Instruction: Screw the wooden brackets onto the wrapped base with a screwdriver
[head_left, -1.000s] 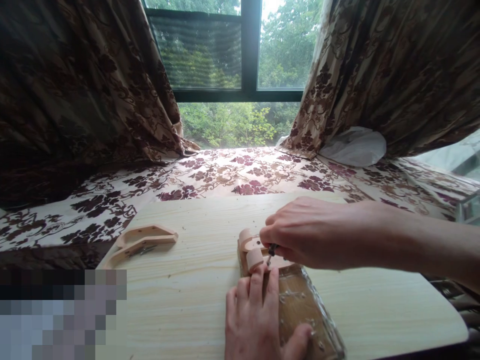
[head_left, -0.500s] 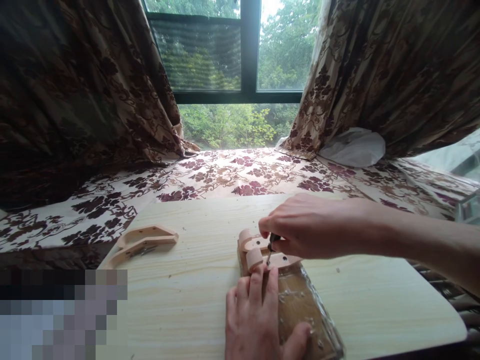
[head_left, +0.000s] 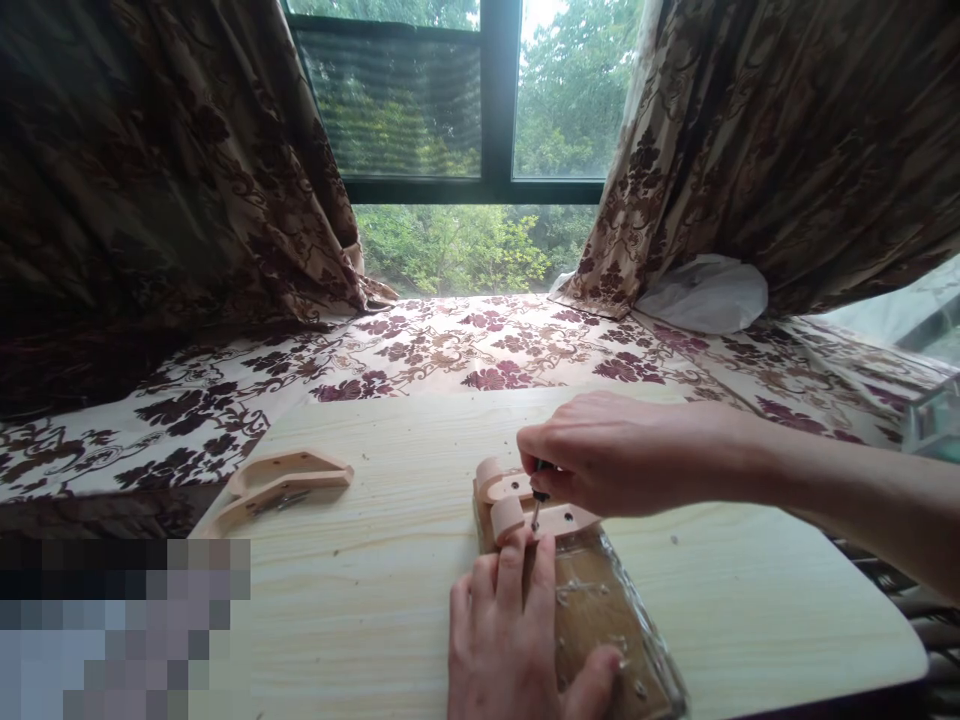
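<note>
My right hand (head_left: 592, 450) is closed round the dark handle of a small screwdriver (head_left: 537, 506). Its shaft points down at a hole in the nearer of two pale wooden pieces with rounded ends. That nearer piece (head_left: 555, 522) and the farther piece (head_left: 517, 486) lie side by side across the far end of a brown board (head_left: 600, 615) edged in clear plastic. Fingers spread, my left hand (head_left: 502, 630) lies flat on the board, its fingertips against the nearer piece. Dark spots show in the holes of both pieces.
On the left of the pale wood-grain tabletop (head_left: 375, 600) lie two similar wooden pieces (head_left: 289, 475) with several thin screws (head_left: 281, 502) beside them. Behind the table spreads a flowered cloth (head_left: 487, 345), with a white plastic bag (head_left: 705, 293) near the right curtain.
My right hand has turned slightly and the screwdriver stands more upright, its tip at the same hole. My left hand keeps its place on the board. The whole view has shifted a little.
</note>
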